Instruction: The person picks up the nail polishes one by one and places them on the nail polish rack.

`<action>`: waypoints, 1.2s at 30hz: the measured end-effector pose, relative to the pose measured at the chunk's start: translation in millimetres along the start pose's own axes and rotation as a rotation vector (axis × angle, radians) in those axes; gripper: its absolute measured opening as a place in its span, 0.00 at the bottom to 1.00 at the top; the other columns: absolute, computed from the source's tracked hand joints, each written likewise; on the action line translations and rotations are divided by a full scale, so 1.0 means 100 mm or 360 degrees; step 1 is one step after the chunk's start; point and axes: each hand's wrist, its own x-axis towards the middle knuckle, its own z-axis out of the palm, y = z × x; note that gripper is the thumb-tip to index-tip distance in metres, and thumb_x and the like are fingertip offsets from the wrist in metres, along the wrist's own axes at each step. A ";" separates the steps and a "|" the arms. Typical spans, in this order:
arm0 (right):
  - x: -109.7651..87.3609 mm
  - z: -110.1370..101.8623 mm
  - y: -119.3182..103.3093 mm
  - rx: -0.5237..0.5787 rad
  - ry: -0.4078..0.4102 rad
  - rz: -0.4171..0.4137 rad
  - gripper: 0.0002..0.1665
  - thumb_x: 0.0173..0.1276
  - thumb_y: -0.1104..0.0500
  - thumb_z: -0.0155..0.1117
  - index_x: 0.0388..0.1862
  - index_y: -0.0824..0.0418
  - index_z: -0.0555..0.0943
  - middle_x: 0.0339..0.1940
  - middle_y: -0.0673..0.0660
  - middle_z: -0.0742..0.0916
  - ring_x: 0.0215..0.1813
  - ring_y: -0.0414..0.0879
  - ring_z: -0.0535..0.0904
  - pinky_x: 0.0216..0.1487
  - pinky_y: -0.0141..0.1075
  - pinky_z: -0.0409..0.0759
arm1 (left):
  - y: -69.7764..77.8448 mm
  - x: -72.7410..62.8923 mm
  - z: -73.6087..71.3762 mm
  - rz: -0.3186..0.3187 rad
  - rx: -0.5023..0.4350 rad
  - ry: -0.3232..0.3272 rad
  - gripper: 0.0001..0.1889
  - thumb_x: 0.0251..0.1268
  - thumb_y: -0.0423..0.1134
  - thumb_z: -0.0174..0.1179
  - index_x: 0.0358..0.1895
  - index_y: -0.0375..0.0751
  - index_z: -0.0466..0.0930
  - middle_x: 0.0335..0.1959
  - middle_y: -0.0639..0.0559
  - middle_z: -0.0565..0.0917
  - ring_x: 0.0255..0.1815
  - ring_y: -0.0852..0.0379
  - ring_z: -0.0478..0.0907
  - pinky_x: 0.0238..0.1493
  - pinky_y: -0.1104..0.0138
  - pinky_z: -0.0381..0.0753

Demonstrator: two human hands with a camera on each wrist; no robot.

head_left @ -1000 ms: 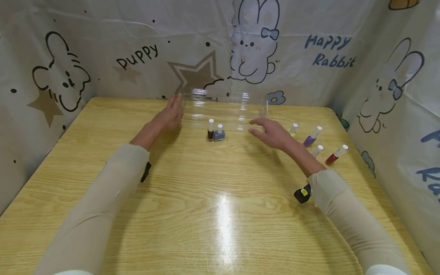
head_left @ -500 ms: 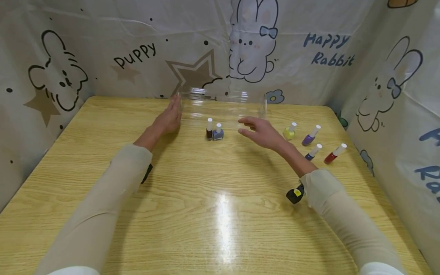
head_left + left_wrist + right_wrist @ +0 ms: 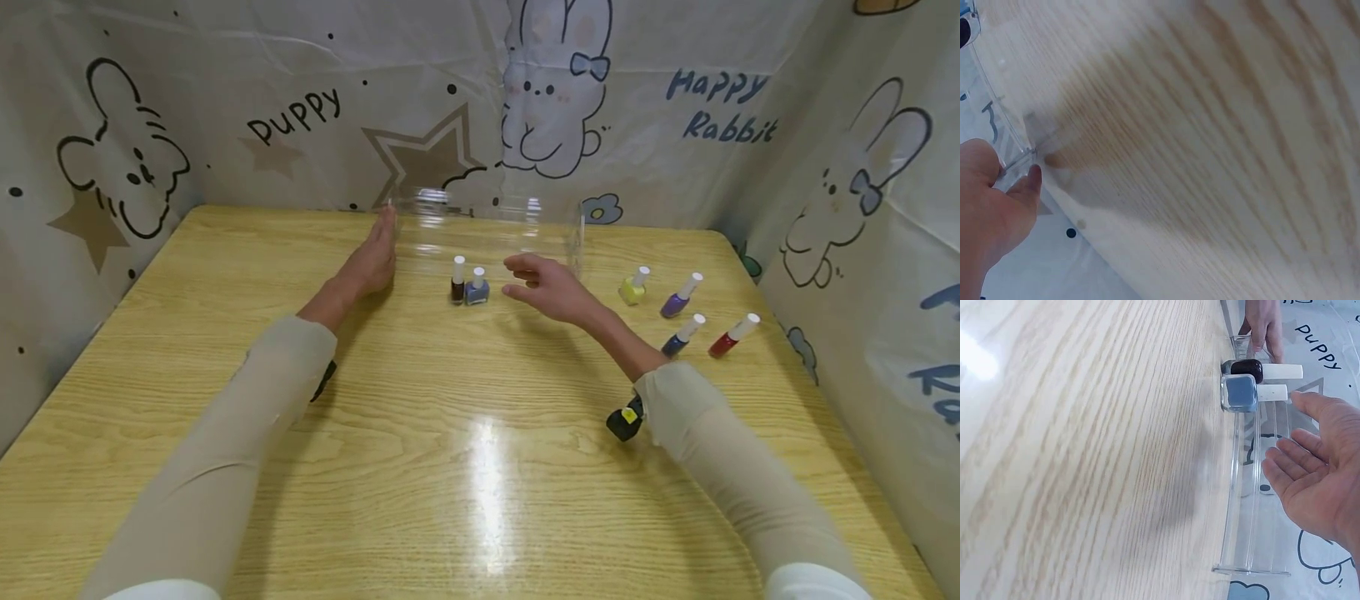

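Note:
A clear plastic rack (image 3: 487,237) stands at the back of the table. My left hand (image 3: 370,260) rests against its left end with fingers extended; in the left wrist view that hand (image 3: 997,209) touches the rack's corner. Two nail polish bottles with white caps stand at the rack's front: a dark one (image 3: 457,287) and a greyish-blue one (image 3: 477,292). My right hand (image 3: 551,287) hovers just right of the greyish-blue bottle, holding nothing. From the right wrist, its fingers (image 3: 1297,464) are spread loosely, with one fingertip close to that bottle's white cap (image 3: 1272,392).
On the right of the wooden table (image 3: 420,467) stand more nail polish bottles: yellow (image 3: 632,290), purple (image 3: 675,306), dark blue (image 3: 675,343) and red (image 3: 723,344). A printed cloth (image 3: 315,50) encloses the table's back and sides.
My right hand has moved left, from beside the yellow bottle toward the greyish-blue one, uncovering the yellow and dark blue bottles. The left hand stays at the rack's end.

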 end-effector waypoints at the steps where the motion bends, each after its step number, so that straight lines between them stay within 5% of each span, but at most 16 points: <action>1: 0.01 0.01 0.00 0.0017 0.0001 0.0006 0.33 0.76 0.56 0.61 0.73 0.69 0.67 0.72 0.65 0.72 0.72 0.57 0.67 0.69 0.46 0.68 | 0.00 0.00 0.00 0.0001 -0.0010 0.0011 0.32 0.78 0.28 0.27 0.77 0.29 0.21 0.79 0.32 0.28 0.79 0.44 0.27 0.76 0.59 0.33; 6: 0.09 0.09 -0.03 0.0147 -0.0017 0.0023 0.33 0.75 0.59 0.61 0.73 0.71 0.66 0.71 0.67 0.72 0.71 0.59 0.68 0.67 0.46 0.70 | 0.02 0.00 0.02 -0.0073 -0.0047 0.0046 0.35 0.76 0.26 0.29 0.77 0.32 0.20 0.79 0.35 0.27 0.80 0.46 0.28 0.76 0.60 0.33; 10: 0.14 0.17 -0.06 0.0188 -0.0052 0.0067 0.33 0.75 0.60 0.62 0.73 0.71 0.65 0.71 0.68 0.72 0.70 0.60 0.69 0.67 0.45 0.71 | 0.05 -0.01 0.05 -0.0149 -0.0062 0.0085 0.36 0.74 0.24 0.30 0.78 0.35 0.20 0.80 0.37 0.27 0.80 0.43 0.32 0.75 0.54 0.48; 14: 0.17 0.23 -0.05 0.0168 -0.0067 0.0103 0.33 0.75 0.59 0.62 0.74 0.69 0.65 0.71 0.67 0.72 0.70 0.59 0.69 0.67 0.44 0.71 | 0.10 -0.03 0.08 -0.0234 -0.0120 0.0103 0.39 0.72 0.21 0.29 0.78 0.40 0.18 0.80 0.41 0.26 0.79 0.40 0.42 0.52 0.52 0.76; 16: 0.17 0.24 -0.04 0.0160 -0.0071 0.0111 0.33 0.75 0.59 0.62 0.74 0.68 0.65 0.72 0.66 0.72 0.71 0.59 0.69 0.67 0.45 0.71 | 0.13 -0.04 0.09 -0.0268 -0.0131 0.0106 0.40 0.72 0.20 0.29 0.78 0.42 0.17 0.80 0.43 0.25 0.78 0.39 0.47 0.37 0.55 0.76; 19: 0.18 0.27 -0.02 0.0163 -0.0077 0.0127 0.33 0.75 0.58 0.62 0.75 0.67 0.65 0.72 0.65 0.71 0.71 0.59 0.69 0.66 0.45 0.71 | 0.16 -0.06 0.11 -0.0301 -0.0124 0.0115 0.41 0.71 0.20 0.30 0.77 0.44 0.16 0.80 0.45 0.25 0.76 0.39 0.52 0.31 0.59 0.73; 36: 0.24 0.33 0.01 0.0207 -0.0090 0.0139 0.35 0.74 0.59 0.62 0.76 0.66 0.63 0.73 0.65 0.70 0.71 0.59 0.69 0.66 0.46 0.72 | 0.10 -0.09 0.11 -0.0209 -0.0074 0.0100 0.38 0.76 0.25 0.32 0.78 0.40 0.18 0.80 0.44 0.23 0.80 0.44 0.37 0.44 0.54 0.75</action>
